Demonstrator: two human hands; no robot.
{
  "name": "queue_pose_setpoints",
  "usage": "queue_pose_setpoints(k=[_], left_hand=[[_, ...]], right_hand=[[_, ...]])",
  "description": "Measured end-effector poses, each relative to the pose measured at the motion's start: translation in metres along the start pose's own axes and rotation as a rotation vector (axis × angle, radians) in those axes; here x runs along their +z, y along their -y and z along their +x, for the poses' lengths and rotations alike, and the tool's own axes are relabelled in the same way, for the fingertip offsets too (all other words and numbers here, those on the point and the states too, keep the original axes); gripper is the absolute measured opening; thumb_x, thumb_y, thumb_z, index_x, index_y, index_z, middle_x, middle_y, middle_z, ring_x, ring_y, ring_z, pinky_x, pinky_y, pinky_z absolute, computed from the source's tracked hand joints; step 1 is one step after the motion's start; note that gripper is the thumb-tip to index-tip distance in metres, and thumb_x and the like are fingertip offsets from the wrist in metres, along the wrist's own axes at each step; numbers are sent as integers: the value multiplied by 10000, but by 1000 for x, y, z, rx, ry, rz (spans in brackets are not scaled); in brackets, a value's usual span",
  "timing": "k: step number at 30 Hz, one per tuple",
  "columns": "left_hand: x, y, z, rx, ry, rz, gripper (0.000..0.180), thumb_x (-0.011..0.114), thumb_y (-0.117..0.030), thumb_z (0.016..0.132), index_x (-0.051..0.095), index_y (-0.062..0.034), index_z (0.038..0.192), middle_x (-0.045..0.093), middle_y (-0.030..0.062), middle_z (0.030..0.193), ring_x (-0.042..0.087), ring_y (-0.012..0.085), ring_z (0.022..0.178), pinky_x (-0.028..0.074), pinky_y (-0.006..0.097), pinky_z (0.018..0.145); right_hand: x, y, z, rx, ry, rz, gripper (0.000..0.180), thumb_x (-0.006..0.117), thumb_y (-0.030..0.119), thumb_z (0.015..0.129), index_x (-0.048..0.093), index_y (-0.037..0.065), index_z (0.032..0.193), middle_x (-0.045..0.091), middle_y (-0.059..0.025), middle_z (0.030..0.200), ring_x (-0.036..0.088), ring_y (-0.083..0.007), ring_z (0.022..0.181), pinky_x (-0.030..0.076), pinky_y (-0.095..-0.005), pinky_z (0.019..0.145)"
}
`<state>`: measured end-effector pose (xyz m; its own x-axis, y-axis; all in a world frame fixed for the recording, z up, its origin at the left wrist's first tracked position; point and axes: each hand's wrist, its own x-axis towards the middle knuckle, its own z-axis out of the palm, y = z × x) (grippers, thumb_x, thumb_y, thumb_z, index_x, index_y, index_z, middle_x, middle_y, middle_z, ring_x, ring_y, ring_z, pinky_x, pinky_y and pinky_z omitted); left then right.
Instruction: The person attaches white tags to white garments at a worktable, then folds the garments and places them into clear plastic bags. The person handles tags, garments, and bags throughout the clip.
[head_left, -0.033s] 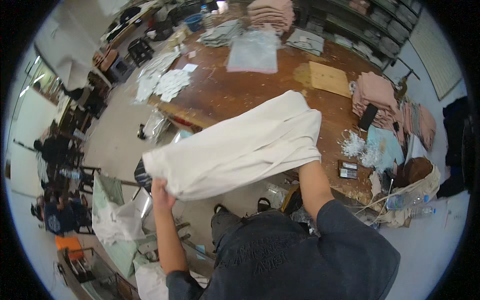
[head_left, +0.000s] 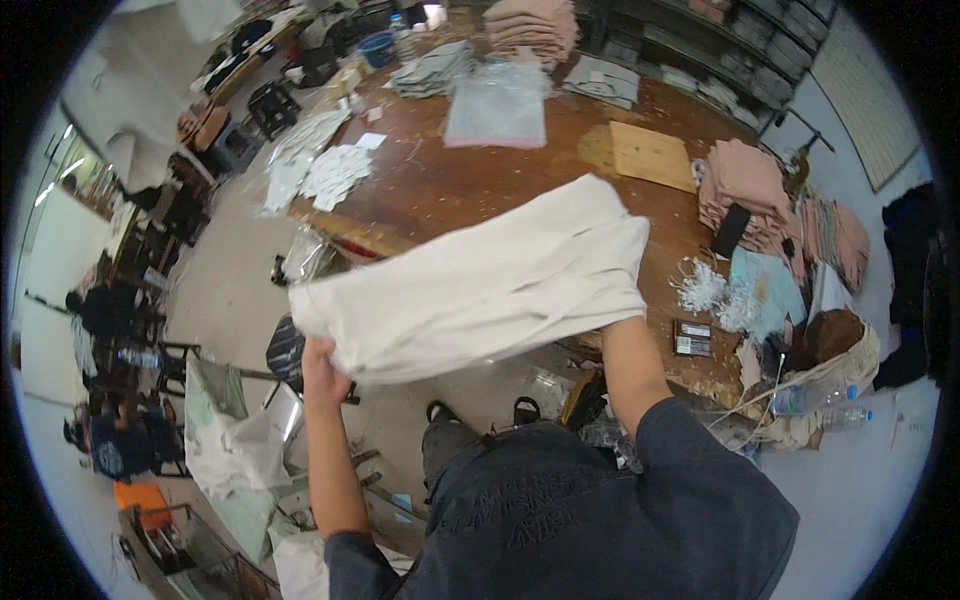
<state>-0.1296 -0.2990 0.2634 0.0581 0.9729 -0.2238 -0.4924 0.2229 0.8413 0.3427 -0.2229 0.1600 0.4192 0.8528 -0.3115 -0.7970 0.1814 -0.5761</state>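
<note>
A long cream-white piece of fabric [head_left: 470, 280], folded in loose layers, stretches between my two arms in front of the table's near edge. My left hand [head_left: 323, 375] grips its lower left corner, fingers closed on the edge. At the fabric's right end my right forearm [head_left: 634, 370] goes in under the folds, so my right hand and its fingers are hidden. The right part of the fabric is raised over the brown wooden table [head_left: 430, 190]; the left part hangs over the floor.
Pink folded cloths [head_left: 745, 190], a dark phone [head_left: 732, 230] and white strings [head_left: 703, 287] lie on the table's right. Clear plastic bags [head_left: 497, 112] and a tan envelope [head_left: 652, 155] are farther back. A cloth-draped rack [head_left: 225, 430] stands at left; a person [head_left: 125, 435] sits beyond.
The fabric's lower left edge and my left hand have risen slightly. The surroundings have shifted a little in the view.
</note>
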Motion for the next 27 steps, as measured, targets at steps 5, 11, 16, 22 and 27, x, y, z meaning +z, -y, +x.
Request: queue_pose_setpoints(k=[5, 11, 16, 22, 27], left_hand=[[92, -16, 159, -115, 322, 15, 653, 515, -159, 727, 442, 21, 1350, 559, 169, 1316, 560, 340, 1189, 413, 489, 1073], [101, -4, 315, -228, 312, 199, 620, 533, -186, 737, 484, 17, 1320, 616, 155, 1219, 594, 331, 1123, 456, 463, 1022], [28, 63, 433, -604, 287, 498, 614, 568, -248, 736, 509, -23, 1304, 605, 135, 1217, 607, 302, 1087, 499, 460, 955], [-55, 120, 508, -436, 433, 1043, 499, 501, -114, 817, 505, 26, 1295, 612, 152, 1200, 613, 292, 1021, 458, 391, 943], [-33, 125, 449, 823, 93, 1868, 466, 593, -88, 760, 573, 19, 1214, 573, 249, 1193, 560, 404, 1061, 448, 461, 938]], right_hand=[[-30, 93, 62, -257, -54, 118, 653, 366, 503, 981, 329, 55, 1454, 379, -126, 1483, 372, -307, 1354, 281, -469, 1142], [-132, 27, 29, -342, -131, 46, 678, 353, 535, 985, 316, 57, 1464, 363, -123, 1498, 357, -304, 1368, 272, -468, 1149], [-180, -31, -57, -156, -349, 561, 876, 340, 748, 881, 320, 104, 1474, 347, -119, 1511, 339, -328, 1377, 279, -575, 1110], [-169, -45, -12, -257, -1100, 32, 233, 601, 240, 944, 530, 68, 1084, 594, -52, 986, 616, -206, 834, 568, -426, 714], [-155, -59, -30, -389, -1247, -164, 134, 571, 182, 942, 542, 64, 887, 522, -36, 679, 546, -157, 515, 504, -308, 414]])
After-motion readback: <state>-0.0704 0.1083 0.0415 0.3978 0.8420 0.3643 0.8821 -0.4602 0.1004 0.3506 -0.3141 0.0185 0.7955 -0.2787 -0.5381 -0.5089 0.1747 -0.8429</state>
